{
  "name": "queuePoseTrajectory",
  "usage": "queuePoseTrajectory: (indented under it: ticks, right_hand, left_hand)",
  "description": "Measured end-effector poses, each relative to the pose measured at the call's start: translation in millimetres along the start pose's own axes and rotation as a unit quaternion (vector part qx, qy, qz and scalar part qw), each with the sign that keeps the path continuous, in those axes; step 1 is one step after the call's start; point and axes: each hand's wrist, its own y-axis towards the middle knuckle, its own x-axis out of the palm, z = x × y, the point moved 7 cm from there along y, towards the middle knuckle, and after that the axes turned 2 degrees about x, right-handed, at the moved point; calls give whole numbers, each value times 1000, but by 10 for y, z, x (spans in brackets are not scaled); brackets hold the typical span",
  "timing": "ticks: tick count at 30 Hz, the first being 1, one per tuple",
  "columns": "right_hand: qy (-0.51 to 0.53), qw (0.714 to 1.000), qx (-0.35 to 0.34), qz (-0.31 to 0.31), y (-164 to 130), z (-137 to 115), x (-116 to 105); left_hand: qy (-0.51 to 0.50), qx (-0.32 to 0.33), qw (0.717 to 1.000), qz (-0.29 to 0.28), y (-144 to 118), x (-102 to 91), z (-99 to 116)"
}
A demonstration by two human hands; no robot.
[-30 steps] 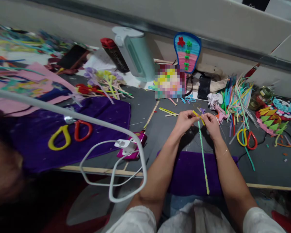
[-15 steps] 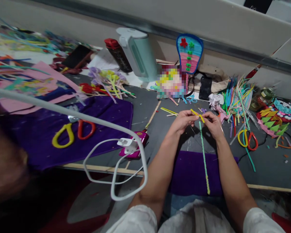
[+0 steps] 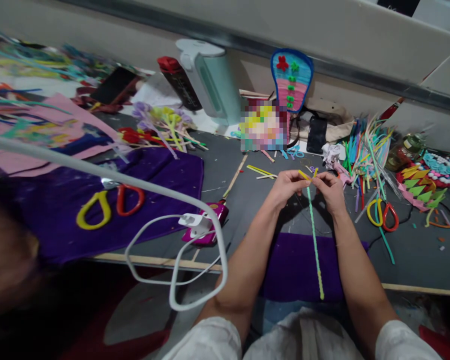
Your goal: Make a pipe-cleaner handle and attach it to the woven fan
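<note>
Two pinches: left hand (image 3: pixel 286 189) and right hand (image 3: pixel 330 191) both grip yellow pipe cleaner (image 3: pixel 303 174), neither nearer. Twisted green stem (image 3: pixel 314 232) hangs lengthwise from between the fingertips, toward table's (image 3: pixel 416 265) front edge, over purple cloth (image 3: pixel 294 265).

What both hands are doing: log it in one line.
left hand: pinching yellow pipe cleaner; right hand: pinching same; mint-green pipe cleaner: upper end at hands

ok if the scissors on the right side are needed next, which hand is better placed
The right hand, probably: it is nearer the scissors, which lie on its side; the left hand is farther off. Both are busy at the yellow strip, though.
</note>
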Motion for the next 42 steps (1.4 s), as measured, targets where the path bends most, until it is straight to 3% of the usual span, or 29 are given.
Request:
queuePoseTrajectory:
  ticks: [4, 8, 12, 16, 21, 25, 29, 34, 42]
  right_hand:
    - [-6, 999, 19, 33, 16, 45, -25]
    - [24, 996, 42, 79, 30, 103, -63]
    - [66, 991, 75, 84, 42, 187, -55]
    - [86, 989, 98, 76, 45, 238, -32]
    - [87, 991, 60, 84, 41, 154, -50]
    - [63, 996, 29, 60, 36, 75, -45]
    - [39, 999, -12, 20, 20, -7, -16]
    - [12, 1000, -26, 1, 6, -45, -5]
    - [5, 1000, -19, 2, 6, -28, -5]
  left_hand:
    - [105, 65, 991, 40, 40, 1, -9]
    - [221, 163, 959, 78, 16, 46, 90]
    - [292, 235, 926, 54, -87, 154, 221]
    - [339, 255, 905, 35, -142, 209, 268]
    - [235, 205, 949, 45, -51, 125, 200]
    - [46, 81, 996, 10, 37, 71, 40]
    - [-79, -29, 996, -15, 42, 56, -86]
    - [-89, -91, 990, -56, 18, 73, -159]
    - [-54, -81, 993, -71, 6, 31, -136]
